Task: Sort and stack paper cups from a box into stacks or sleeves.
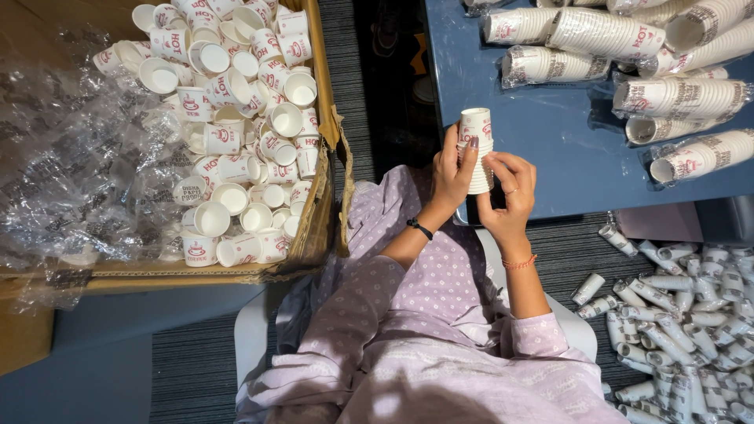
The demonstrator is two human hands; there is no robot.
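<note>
The stack of cups (477, 149) is a short column of small white paper cups nested one in another, with red print on the top cup and ribbed rims showing down the lower half. It stands upright in the air over the near edge of the blue table (573, 165), between both hands.

The left hand (449, 174) wraps the stack from its left side, fingers curled round the middle of the column and the thumb behind. The right hand (512, 188) touches the stack's lower right side with its fingertips, the fingers bent in a loose pinch on the rims; both hands grasp the same stack.

To the left, well apart, a cardboard box (318, 235) holds a heap of loose cups (236, 118), with crumpled clear plastic (71, 157) beside it. On the table, sleeved stacks (675, 98) lie on their sides; more bundles (683, 322) lie on the floor at the right.

The stack's base is hidden behind the right fingers, so its cup count cannot be told. The upper sleeved stacks and the floor bundles are cut off by the frame edges.
</note>
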